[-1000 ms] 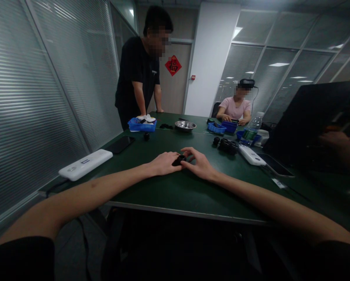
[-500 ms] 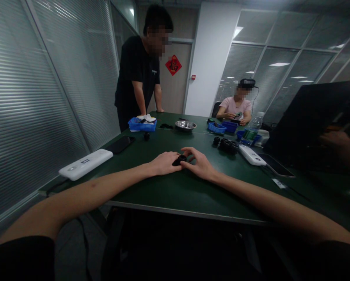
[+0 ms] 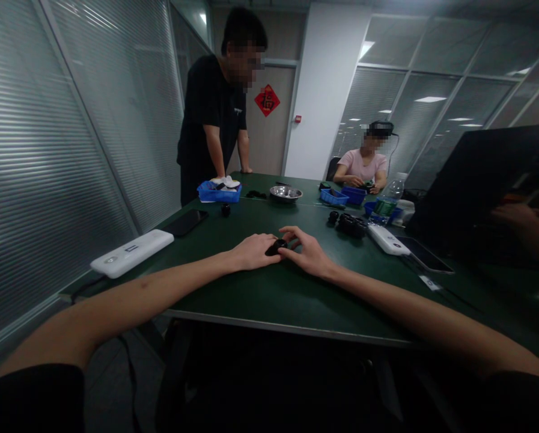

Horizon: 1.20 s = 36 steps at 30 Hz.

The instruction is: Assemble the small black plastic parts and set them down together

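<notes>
A small, glossy black round part is between my two hands, low over the middle of the green table. My left hand is closed on its left side, thumb and fingers against it. From the right, the thumb and curved fingers of my right hand grip the same part. Its exact kind cannot be made out, since fingers cover much of it. A similar black part stands on the table beyond my left hand. Beyond my right hand lies a group of several black parts.
On the green table are a white power bank, a phone, a blue tray, a metal bowl, a bottle and a second white power bank. A dark monitor rises at right. Two people are across the table.
My hands and the black part stay almost in place. The seated person's hands across the table have lowered slightly with what they hold.
</notes>
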Each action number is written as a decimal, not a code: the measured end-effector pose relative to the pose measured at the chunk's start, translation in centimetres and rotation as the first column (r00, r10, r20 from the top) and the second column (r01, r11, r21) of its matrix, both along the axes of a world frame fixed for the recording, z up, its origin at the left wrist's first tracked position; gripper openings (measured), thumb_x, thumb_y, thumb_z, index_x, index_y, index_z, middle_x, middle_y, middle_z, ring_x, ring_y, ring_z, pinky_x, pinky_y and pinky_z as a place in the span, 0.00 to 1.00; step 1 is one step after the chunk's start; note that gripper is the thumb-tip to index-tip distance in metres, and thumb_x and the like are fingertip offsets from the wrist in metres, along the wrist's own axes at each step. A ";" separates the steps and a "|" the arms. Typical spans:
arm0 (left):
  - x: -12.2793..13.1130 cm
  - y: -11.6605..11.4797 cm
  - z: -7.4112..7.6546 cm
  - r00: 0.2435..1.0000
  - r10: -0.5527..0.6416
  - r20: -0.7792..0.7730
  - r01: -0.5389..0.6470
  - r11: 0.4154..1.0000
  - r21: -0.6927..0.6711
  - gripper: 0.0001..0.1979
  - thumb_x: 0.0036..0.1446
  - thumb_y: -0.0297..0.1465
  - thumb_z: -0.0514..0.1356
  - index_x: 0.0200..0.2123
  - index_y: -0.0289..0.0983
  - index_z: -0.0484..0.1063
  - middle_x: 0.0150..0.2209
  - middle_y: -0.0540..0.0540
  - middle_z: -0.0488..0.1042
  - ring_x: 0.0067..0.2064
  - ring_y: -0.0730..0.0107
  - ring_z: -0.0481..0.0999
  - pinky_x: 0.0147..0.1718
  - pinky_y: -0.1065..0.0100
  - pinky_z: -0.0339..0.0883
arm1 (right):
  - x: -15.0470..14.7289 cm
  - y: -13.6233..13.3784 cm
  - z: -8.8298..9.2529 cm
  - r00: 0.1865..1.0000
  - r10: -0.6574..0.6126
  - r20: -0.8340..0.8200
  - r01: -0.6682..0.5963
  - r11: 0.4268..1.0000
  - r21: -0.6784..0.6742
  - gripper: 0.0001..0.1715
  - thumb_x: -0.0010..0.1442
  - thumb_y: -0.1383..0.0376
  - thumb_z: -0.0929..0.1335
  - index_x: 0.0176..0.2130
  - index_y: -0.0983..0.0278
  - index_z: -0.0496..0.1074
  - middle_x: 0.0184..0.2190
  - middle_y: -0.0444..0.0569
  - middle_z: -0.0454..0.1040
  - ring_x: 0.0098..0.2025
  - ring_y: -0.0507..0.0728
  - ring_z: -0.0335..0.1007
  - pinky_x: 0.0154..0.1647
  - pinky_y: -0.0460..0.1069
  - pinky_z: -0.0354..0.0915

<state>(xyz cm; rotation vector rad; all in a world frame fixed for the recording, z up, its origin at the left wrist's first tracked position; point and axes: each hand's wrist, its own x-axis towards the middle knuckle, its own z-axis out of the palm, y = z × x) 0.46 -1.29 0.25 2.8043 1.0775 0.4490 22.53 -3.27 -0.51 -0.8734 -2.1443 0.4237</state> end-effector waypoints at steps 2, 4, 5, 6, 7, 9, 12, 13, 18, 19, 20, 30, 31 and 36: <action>-0.1 0.1 -0.1 1.000 -0.004 0.004 0.004 1.000 -0.008 0.30 0.66 0.52 0.54 0.58 0.36 0.70 0.58 0.38 0.74 0.57 0.52 0.75 0.55 0.56 0.68 | 0.1 0.0 0.1 1.000 0.021 0.008 -0.020 1.000 -0.003 0.26 0.64 0.62 0.72 0.59 0.60 0.66 0.46 0.50 0.77 0.44 0.59 0.75 0.44 0.55 0.73; -0.1 0.1 -0.1 1.000 -0.012 0.004 0.012 1.000 -0.010 0.29 0.66 0.53 0.53 0.57 0.37 0.71 0.58 0.39 0.74 0.56 0.52 0.75 0.55 0.56 0.68 | 0.1 -0.2 0.2 0.999 0.050 0.018 -0.050 0.999 0.001 0.25 0.65 0.65 0.70 0.59 0.60 0.65 0.48 0.51 0.77 0.45 0.59 0.75 0.45 0.55 0.72; -0.1 0.1 0.0 1.000 -0.011 0.003 0.011 1.000 -0.009 0.29 0.66 0.53 0.53 0.57 0.37 0.72 0.58 0.39 0.74 0.56 0.52 0.75 0.55 0.56 0.68 | 0.1 -0.3 0.3 0.998 0.066 0.020 -0.066 0.998 0.005 0.25 0.65 0.66 0.69 0.60 0.59 0.65 0.49 0.51 0.77 0.47 0.59 0.75 0.45 0.55 0.72; -0.1 0.1 0.0 1.000 -0.006 0.002 0.006 1.000 -0.009 0.29 0.66 0.52 0.53 0.57 0.37 0.72 0.59 0.39 0.74 0.56 0.52 0.75 0.55 0.56 0.68 | 0.0 -0.4 0.4 0.997 0.080 0.021 -0.080 0.997 0.008 0.25 0.65 0.66 0.68 0.60 0.59 0.65 0.50 0.51 0.77 0.48 0.59 0.75 0.46 0.55 0.72; -0.1 0.0 0.1 1.000 0.001 0.001 -0.001 1.000 -0.008 0.28 0.66 0.52 0.54 0.57 0.37 0.72 0.59 0.39 0.74 0.56 0.52 0.75 0.55 0.56 0.69 | 0.0 -0.5 0.4 0.996 0.089 0.023 -0.089 0.996 0.010 0.25 0.66 0.67 0.68 0.60 0.59 0.64 0.50 0.51 0.76 0.49 0.59 0.75 0.46 0.55 0.72; 0.0 -0.1 0.2 1.000 0.003 -0.012 -0.003 1.000 -0.008 0.27 0.66 0.50 0.54 0.55 0.37 0.73 0.58 0.39 0.74 0.56 0.52 0.76 0.54 0.56 0.69 | -0.1 -0.4 0.3 0.997 0.076 0.019 -0.077 0.997 0.021 0.27 0.65 0.65 0.69 0.61 0.59 0.64 0.51 0.52 0.75 0.50 0.60 0.74 0.46 0.55 0.73; 0.1 -0.1 0.2 1.000 0.002 -0.019 -0.002 1.000 0.001 0.25 0.65 0.48 0.55 0.55 0.36 0.72 0.58 0.39 0.74 0.55 0.53 0.76 0.53 0.57 0.69 | -0.2 -0.1 0.0 1.000 0.017 0.000 -0.017 0.999 0.035 0.29 0.63 0.63 0.72 0.60 0.59 0.65 0.49 0.51 0.75 0.48 0.60 0.74 0.45 0.55 0.73; 0.1 -0.1 0.2 1.000 0.005 -0.015 -0.005 1.000 0.004 0.26 0.65 0.49 0.55 0.56 0.36 0.71 0.57 0.38 0.75 0.55 0.53 0.76 0.53 0.57 0.69 | -0.1 0.0 -0.1 1.000 0.007 -0.004 -0.006 0.999 0.034 0.28 0.63 0.62 0.72 0.60 0.59 0.65 0.47 0.51 0.75 0.47 0.60 0.75 0.44 0.55 0.74; 0.0 0.1 -0.1 1.000 0.010 0.003 -0.010 1.000 0.007 0.29 0.65 0.53 0.53 0.57 0.36 0.71 0.55 0.38 0.76 0.54 0.53 0.77 0.53 0.57 0.69 | 0.1 0.2 -0.1 0.997 0.071 0.008 -0.071 0.997 0.030 0.25 0.65 0.66 0.69 0.60 0.59 0.65 0.49 0.52 0.77 0.50 0.60 0.75 0.47 0.56 0.73; 0.0 0.1 -0.1 1.000 0.012 0.004 -0.012 1.000 0.006 0.30 0.65 0.54 0.53 0.56 0.37 0.71 0.55 0.38 0.76 0.54 0.53 0.77 0.53 0.57 0.69 | 0.1 0.1 -0.1 0.996 0.084 0.008 -0.084 0.996 0.027 0.25 0.65 0.67 0.69 0.60 0.59 0.65 0.50 0.52 0.77 0.51 0.61 0.75 0.49 0.57 0.73; 0.0 0.1 -0.1 1.000 0.015 0.004 -0.015 1.000 0.006 0.31 0.65 0.54 0.53 0.56 0.36 0.72 0.55 0.38 0.76 0.54 0.53 0.77 0.53 0.57 0.69 | 0.1 0.0 0.0 0.996 0.094 0.008 -0.094 0.995 0.021 0.25 0.65 0.68 0.68 0.60 0.59 0.65 0.50 0.52 0.77 0.52 0.61 0.75 0.50 0.58 0.72; 0.0 -0.3 0.3 1.000 -0.015 -0.018 0.015 1.000 0.015 0.26 0.67 0.49 0.54 0.55 0.35 0.72 0.59 0.38 0.73 0.57 0.52 0.75 0.54 0.56 0.69 | -0.1 0.0 -0.1 1.000 -0.003 -0.012 0.003 0.999 0.036 0.30 0.62 0.61 0.72 0.61 0.59 0.65 0.49 0.52 0.74 0.49 0.61 0.74 0.45 0.57 0.75; 0.0 -0.3 0.4 1.000 -0.014 -0.014 0.014 1.000 0.013 0.27 0.67 0.49 0.53 0.56 0.35 0.72 0.59 0.38 0.73 0.57 0.52 0.75 0.54 0.56 0.69 | -0.1 0.1 -0.2 1.000 -0.004 -0.016 0.005 1.000 0.031 0.28 0.63 0.61 0.72 0.60 0.60 0.66 0.47 0.51 0.75 0.47 0.61 0.75 0.45 0.57 0.75; -0.1 -0.2 0.2 1.000 -0.016 0.004 0.016 1.000 -0.004 0.28 0.66 0.53 0.53 0.56 0.37 0.72 0.57 0.39 0.75 0.55 0.53 0.76 0.54 0.56 0.69 | 0.2 0.3 -0.1 0.999 0.051 -0.007 -0.051 0.999 0.012 0.25 0.65 0.67 0.69 0.60 0.59 0.65 0.49 0.52 0.77 0.50 0.61 0.76 0.51 0.59 0.72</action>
